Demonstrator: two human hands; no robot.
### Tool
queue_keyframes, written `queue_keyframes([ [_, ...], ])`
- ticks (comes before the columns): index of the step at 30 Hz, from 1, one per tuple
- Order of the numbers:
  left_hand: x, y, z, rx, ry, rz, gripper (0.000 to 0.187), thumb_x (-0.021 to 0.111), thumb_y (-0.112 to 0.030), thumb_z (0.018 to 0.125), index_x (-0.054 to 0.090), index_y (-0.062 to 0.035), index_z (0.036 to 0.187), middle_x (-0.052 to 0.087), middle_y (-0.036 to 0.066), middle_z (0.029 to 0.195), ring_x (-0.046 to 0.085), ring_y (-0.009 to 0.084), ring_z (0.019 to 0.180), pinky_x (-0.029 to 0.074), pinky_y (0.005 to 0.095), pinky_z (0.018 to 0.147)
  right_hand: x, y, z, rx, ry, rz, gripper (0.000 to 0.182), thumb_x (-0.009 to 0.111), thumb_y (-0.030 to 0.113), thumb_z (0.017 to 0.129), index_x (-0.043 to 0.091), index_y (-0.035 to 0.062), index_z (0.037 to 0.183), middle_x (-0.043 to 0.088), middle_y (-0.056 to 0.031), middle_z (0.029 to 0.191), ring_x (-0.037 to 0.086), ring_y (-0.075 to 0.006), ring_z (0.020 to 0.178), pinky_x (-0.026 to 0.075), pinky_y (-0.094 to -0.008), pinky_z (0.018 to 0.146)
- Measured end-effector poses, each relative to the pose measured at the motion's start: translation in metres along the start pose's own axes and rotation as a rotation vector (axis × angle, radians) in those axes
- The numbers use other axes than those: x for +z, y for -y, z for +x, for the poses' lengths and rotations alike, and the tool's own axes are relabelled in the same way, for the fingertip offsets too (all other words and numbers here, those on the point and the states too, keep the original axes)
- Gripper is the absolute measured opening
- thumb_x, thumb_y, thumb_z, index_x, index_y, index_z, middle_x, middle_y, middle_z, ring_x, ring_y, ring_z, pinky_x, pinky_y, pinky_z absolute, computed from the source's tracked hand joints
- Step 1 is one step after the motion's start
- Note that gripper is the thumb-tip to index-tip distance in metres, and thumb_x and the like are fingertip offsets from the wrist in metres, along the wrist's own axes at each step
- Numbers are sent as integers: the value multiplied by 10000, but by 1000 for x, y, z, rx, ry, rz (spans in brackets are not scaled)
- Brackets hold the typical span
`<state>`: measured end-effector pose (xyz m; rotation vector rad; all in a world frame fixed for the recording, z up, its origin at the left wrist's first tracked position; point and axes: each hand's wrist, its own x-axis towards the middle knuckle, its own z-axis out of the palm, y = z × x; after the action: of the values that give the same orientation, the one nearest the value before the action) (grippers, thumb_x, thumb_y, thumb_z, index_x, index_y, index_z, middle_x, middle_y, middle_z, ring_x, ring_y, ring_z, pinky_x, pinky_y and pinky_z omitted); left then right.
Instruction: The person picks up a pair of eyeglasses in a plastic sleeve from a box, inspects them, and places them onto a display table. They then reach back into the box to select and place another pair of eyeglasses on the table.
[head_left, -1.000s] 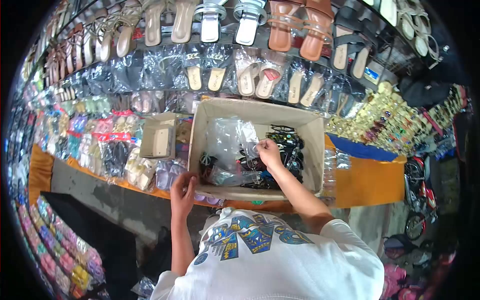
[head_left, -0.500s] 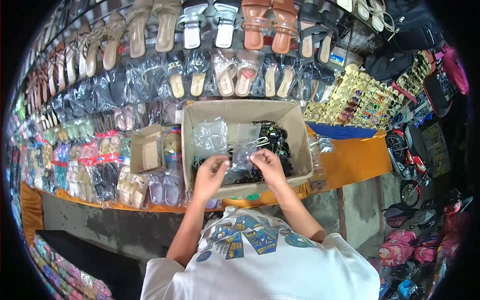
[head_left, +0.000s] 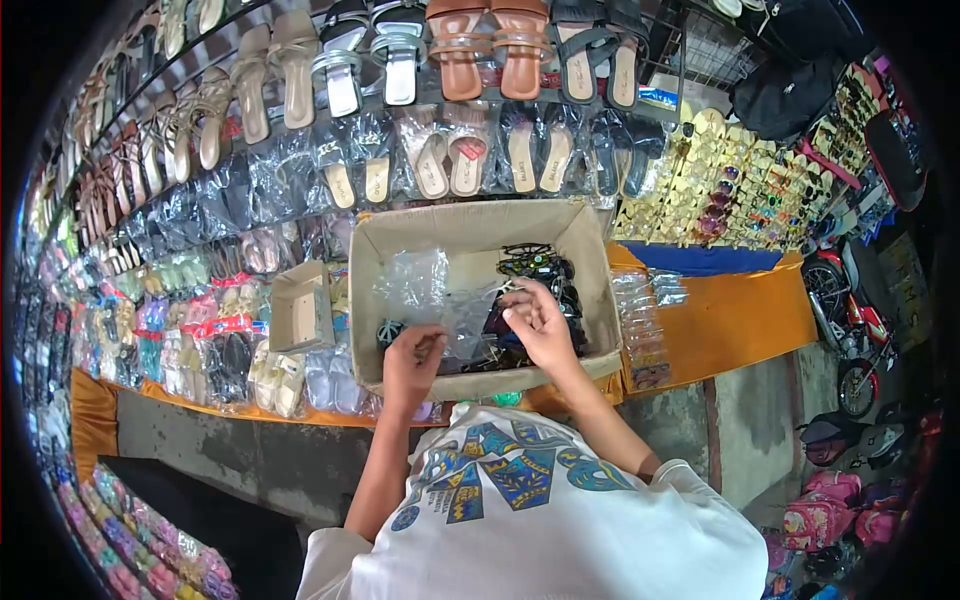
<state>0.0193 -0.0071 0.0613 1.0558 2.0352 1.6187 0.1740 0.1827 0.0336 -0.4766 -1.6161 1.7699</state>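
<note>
A large cardboard box (head_left: 480, 218) stands before me, with clear plastic bags (head_left: 412, 280) at its left and a pile of dark sunglasses (head_left: 540, 265) at its right. My left hand (head_left: 413, 365) is over the box's front left, fingers curled closed beside a clear bag (head_left: 467, 325); whether it pinches the bag's edge is hard to make out. Over the right part of the box, beside the sunglasses, my right hand (head_left: 538, 325) has its fingers bent and closed near a small pale item that I cannot make out.
Rows of sandals (head_left: 460, 50) rise behind the box. A small cardboard box (head_left: 300, 310) stands at the left. Sunglasses on a yellow display (head_left: 710, 190) and an orange cloth (head_left: 730, 320) are at the right. A motorcycle (head_left: 855, 330) stands farther right.
The clear bag between my hands has dropped lower and to the left. My right hand has moved up and away from it. The whole view has shifted slightly.
</note>
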Motion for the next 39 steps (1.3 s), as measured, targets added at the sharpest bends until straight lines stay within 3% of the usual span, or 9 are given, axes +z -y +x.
queue_keyframes([
  [2,5,-11,-1,37,-24,112,130,726,-39,915,739,16,1033,733,150,963,733,277,858,560,334,783,-12,9,10,-99,32,-44,488,696,-2,960,558,53,1425,646,-74,1238,630,-96,966,512,-236,825],
  [5,14,-15,-1,45,-31,217,126,732,-35,907,744,9,1024,735,153,961,730,295,864,561,344,793,-25,38,18,-229,120,-334,399,667,-11,963,624,35,1357,646,-69,1231,633,-129,985,504,-278,887],
  [6,18,-13,-1,52,-35,221,126,732,-35,907,744,9,1024,735,153,961,730,295,864,561,344,793,-28,42,20,-296,138,-399,303,675,12,957,683,43,1259,645,-63,1219,641,-113,949,515,-246,776],
  [13,39,-16,-3,61,-114,257,125,735,-31,890,753,2,1009,740,153,965,723,318,884,556,361,799,-47,34,25,-465,190,-510,274,674,16,963,686,41,1235,661,-73,1181,647,-163,898,518,-265,762],
  [21,52,-15,-19,82,-149,347,156,729,-15,885,768,-10,1035,718,144,943,695,292,844,539,362,776,-66,11,15,-301,307,-359,141,724,77,946,681,38,1074,691,-59,1049,660,-155,884,518,-282,730],
  [25,60,-5,-20,45,-110,217,154,725,7,908,761,-4,1057,682,104,893,637,174,746,510,292,696,-77,26,0,-101,390,-421,159,762,171,942,709,44,1022,703,-66,922,672,-167,827,528,-305,696],
  [31,71,3,-21,-231,-96,-144,209,649,-25,1013,681,24,1213,708,26,936,612,61,749,494,226,672,-97,0,-5,-12,241,-350,186,745,205,965,759,45,1058,772,-35,978,677,-114,813,506,-283,647],
  [35,80,1,-20,-348,-77,-442,212,636,-69,1040,676,37,1219,753,91,992,722,133,839,579,250,726,-103,-3,-4,26,222,-312,178,737,202,979,756,49,1071,778,-12,1001,671,-74,874,502,-265,693],
  [39,81,4,-16,-364,-65,-436,224,640,-82,1041,674,36,1228,765,121,981,750,175,847,609,279,731,-108,-6,0,91,217,-183,164,725,183,992,753,43,1073,777,-12,1003,673,-79,894,503,-258,709],
])
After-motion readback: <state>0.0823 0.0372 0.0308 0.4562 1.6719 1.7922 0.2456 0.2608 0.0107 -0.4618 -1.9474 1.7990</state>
